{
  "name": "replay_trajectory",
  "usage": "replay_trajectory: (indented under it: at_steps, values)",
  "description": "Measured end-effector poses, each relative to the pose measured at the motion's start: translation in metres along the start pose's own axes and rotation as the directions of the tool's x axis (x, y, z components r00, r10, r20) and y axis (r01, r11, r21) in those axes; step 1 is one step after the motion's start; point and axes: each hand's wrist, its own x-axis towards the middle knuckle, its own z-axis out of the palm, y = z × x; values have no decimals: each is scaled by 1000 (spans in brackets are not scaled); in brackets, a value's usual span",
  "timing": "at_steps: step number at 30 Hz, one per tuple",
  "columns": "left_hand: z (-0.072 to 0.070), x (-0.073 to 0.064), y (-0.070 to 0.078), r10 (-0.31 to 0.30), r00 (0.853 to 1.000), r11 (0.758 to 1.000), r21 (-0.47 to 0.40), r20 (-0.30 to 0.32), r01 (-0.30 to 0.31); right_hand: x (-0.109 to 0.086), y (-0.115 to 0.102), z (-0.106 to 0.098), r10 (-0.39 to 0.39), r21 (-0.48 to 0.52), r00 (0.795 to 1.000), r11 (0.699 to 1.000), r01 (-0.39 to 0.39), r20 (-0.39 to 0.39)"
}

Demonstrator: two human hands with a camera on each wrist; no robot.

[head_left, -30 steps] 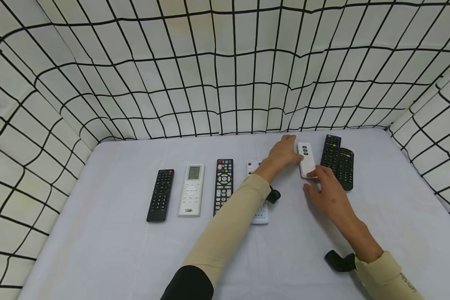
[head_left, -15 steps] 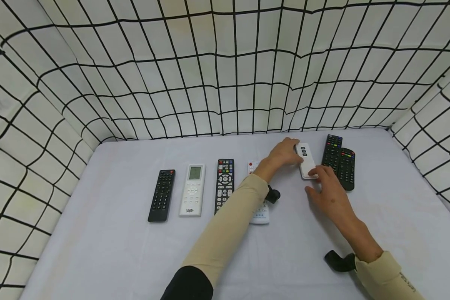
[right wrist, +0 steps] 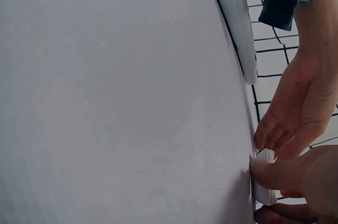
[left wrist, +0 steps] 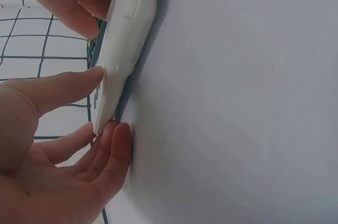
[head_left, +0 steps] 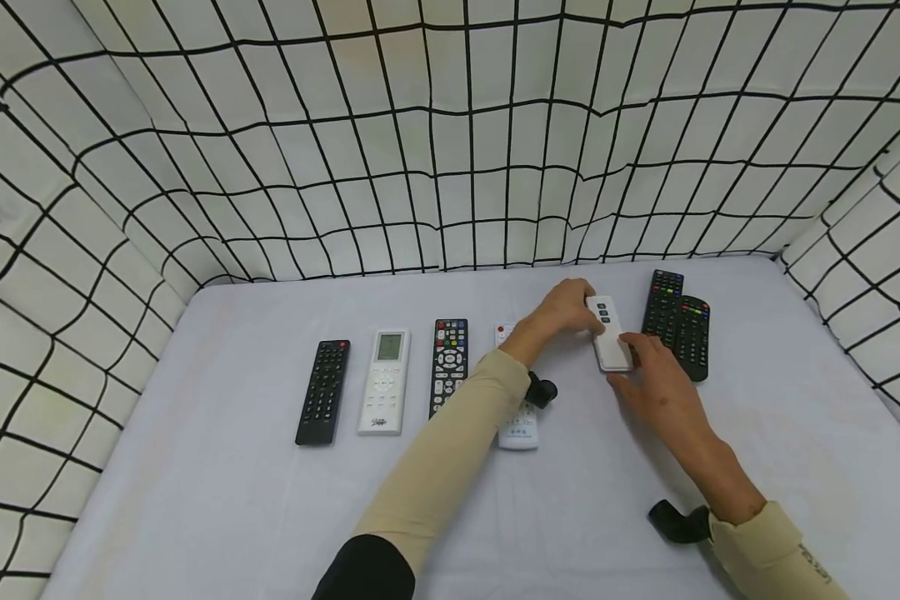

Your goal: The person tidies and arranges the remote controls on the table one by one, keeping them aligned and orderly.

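Note:
A small white remote control (head_left: 609, 340) with a few dark buttons lies on the white-covered table between both hands. My left hand (head_left: 562, 310) holds its far end; in the left wrist view the thumb presses the face of the white remote (left wrist: 119, 39) and the other fingers sit at its end and underside. At the near end, my right hand (head_left: 663, 398) grips the remote between thumb and fingers. The right wrist view shows the right thumb (right wrist: 280, 175) against the remote's near end, with the left hand (right wrist: 303, 105) beyond it. Much of the underside is hidden.
Right of the hands lie two black remotes (head_left: 662, 302) (head_left: 693, 337), close together. To the left are a white remote (head_left: 520, 432) partly under my left forearm, a black one (head_left: 450, 358), a white one with a screen (head_left: 384, 383) and another black one (head_left: 322, 392). Black netting (head_left: 468, 167) surrounds the table.
The white remote has slid a little toward me and to the left. My left hand has moved with it, while the right hand stays nearly in place. The other remotes have not moved.

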Motion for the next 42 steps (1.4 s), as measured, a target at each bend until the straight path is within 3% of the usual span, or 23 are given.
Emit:
replay_trajectory:
  at_steps: [10,18,24,34,42]
  values:
    - [-1,-8,6,-7,1000,998,-68,10,8,1,-4,-5,9,38,1000,999,-10,16]
    - [3,-9,2,-38,998,989,-146,-40,32,-1,-2,-5,-1,123,1000,992,3,-15]
    - [2,-13,2,-45,998,980,-194,-46,35,-5,-4,-7,32,189,999,981,-30,-10]
    - [-1,-29,-4,-19,1000,973,-229,0,19,-19,-9,-2,54,219,998,974,-57,18]
    - [-6,-38,-7,-5,999,941,-339,40,18,-28,-16,2,70,215,996,973,-80,53]
